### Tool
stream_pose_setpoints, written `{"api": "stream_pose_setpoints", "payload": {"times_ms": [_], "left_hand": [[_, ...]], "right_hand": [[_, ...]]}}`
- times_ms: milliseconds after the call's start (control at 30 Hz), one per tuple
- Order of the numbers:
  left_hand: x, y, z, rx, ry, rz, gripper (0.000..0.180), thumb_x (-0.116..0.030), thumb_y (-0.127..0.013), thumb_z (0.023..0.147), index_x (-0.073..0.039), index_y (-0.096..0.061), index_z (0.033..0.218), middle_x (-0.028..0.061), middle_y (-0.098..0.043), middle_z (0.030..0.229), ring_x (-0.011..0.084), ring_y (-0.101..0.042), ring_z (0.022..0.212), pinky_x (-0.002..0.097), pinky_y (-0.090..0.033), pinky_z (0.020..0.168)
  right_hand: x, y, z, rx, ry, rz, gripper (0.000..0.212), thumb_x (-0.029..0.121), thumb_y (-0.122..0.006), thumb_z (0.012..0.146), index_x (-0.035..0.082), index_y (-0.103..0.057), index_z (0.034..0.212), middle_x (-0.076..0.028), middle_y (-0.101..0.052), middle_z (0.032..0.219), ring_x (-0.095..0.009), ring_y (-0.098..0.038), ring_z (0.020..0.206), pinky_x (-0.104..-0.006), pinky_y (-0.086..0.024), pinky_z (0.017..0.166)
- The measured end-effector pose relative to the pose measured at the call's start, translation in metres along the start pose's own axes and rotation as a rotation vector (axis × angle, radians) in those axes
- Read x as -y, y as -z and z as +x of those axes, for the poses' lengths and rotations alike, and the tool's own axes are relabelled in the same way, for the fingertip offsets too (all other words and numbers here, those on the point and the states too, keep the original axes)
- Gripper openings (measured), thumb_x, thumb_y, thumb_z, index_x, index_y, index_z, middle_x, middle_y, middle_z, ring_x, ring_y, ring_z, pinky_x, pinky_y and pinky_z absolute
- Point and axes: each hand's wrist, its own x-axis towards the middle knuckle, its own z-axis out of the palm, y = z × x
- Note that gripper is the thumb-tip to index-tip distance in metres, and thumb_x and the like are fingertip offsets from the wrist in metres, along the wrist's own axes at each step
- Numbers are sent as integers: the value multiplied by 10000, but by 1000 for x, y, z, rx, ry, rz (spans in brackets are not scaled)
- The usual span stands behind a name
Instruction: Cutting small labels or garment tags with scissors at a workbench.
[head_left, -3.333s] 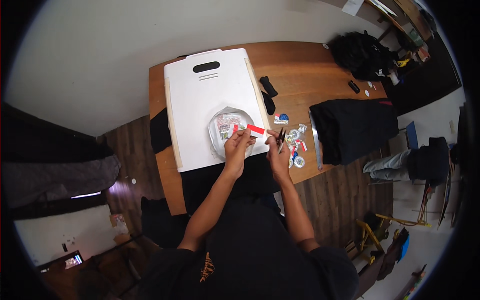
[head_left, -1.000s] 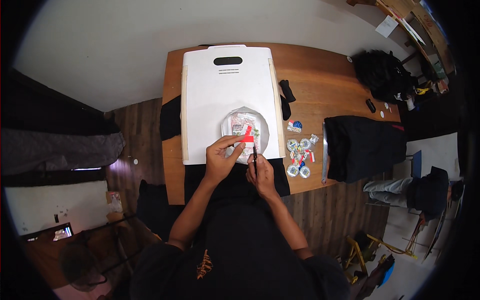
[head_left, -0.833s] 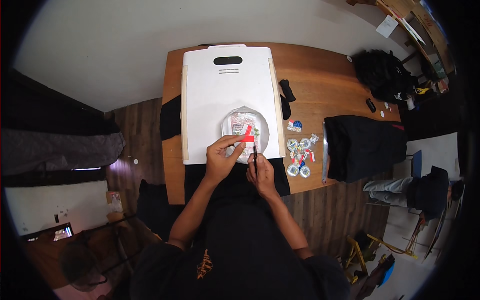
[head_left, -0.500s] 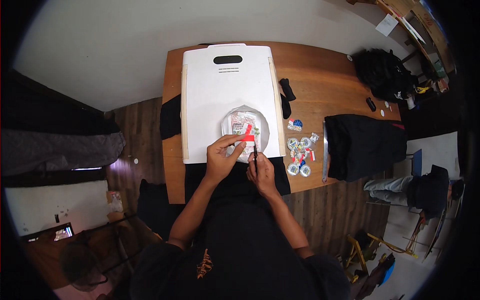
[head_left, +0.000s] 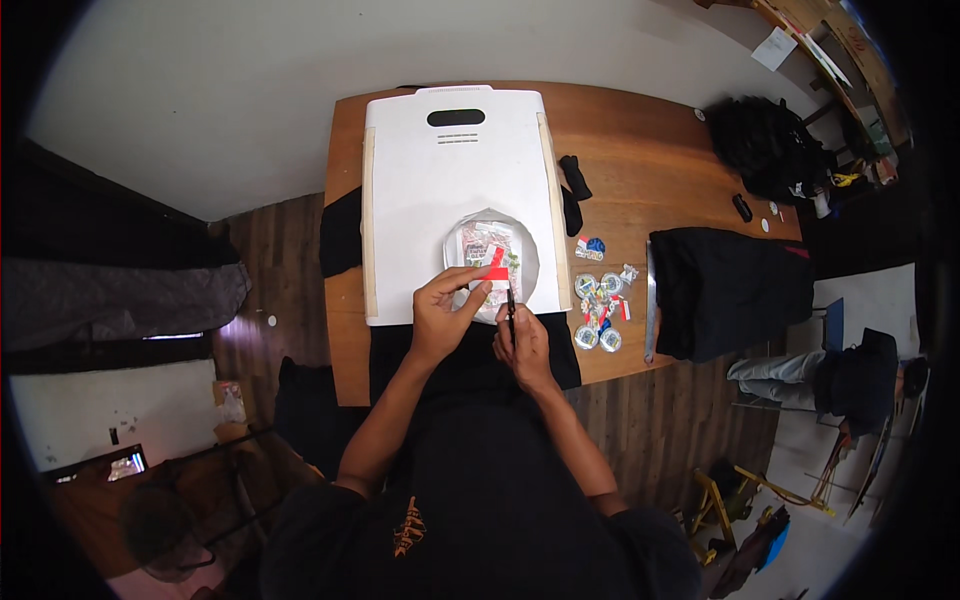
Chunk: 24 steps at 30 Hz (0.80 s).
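My left hand (head_left: pixel 442 312) is closed, pinching a small red-and-white strip (head_left: pixel 491 273) between thumb and fingertips. Just right of it, my right hand (head_left: pixel 524 348) wraps round a slim black tool (head_left: pixel 511 312). The tool's narrow tip points away from me, close to the strip's right end; its exact kind is too small to make out. Both hands are over the near rim of a round whitish bowl (head_left: pixel 530 262). Inside the bowl lie printed pieces (head_left: pixel 484 237) in white, red and green, partly hidden by the strip and my fingers.
The bowl rests on a large white board (head_left: pixel 410 210) with a handle slot, on a wooden table (head_left: pixel 620 150). To the right are several round badges (head_left: pixel 598 288), a metal ruler (head_left: pixel 651 310) and folded black cloth (head_left: pixel 725 290). Another person (head_left: pixel 850 375) is farther right.
The red-and-white strip has shifted very slightly in my left fingers. Both hands keep nearly the same place, and the black tool stays beside the strip.
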Motion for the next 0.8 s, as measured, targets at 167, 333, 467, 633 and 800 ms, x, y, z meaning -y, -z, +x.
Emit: {"api": "stream_pose_setpoints", "payload": {"times_ms": [167,333,467,633,800], "left_hand": [[-3,0,1,10,-13,2,257,94,-674,893,80,-682,1150,179,-675,1133,195,-647,1075,292,-519,951],[-7,-1,1,11,-48,4,264,93,-675,893,79,-680,1157,182,-675,1138,196,-649,1072,294,-518,953],[-7,-1,1,-1,-18,6,273,95,-675,892,77,-679,1165,181,-675,1141,197,-648,1075,295,-515,960],[-5,-1,3,-11,-26,-21,278,100,-673,891,75,-679,1168,178,-676,1141,195,-645,1078,294,-513,965],[-5,-1,2,-9,-21,-10,280,97,-676,891,75,-679,1170,176,-673,1145,194,-645,1079,294,-513,965]], "right_hand": [[1,0,0,2,9,-7,387,379,-335,1102,45,-517,1028,48,-319,546,-52,-281,428,-224,-260,432],[-2,1,-1,3,2,0,386,379,-337,1101,47,-517,1024,50,-319,546,-51,-279,427,-223,-256,430],[-2,0,-1,-3,4,5,386,379,-338,1101,46,-517,1022,50,-323,547,-51,-282,428,-223,-258,430],[0,-1,-1,-6,-11,5,387,380,-340,1101,45,-519,1026,49,-326,550,-51,-286,430,-223,-264,432],[-2,0,-1,7,3,3,384,374,-340,1101,43,-518,1024,47,-330,554,-53,-291,431,-223,-266,434]]}}
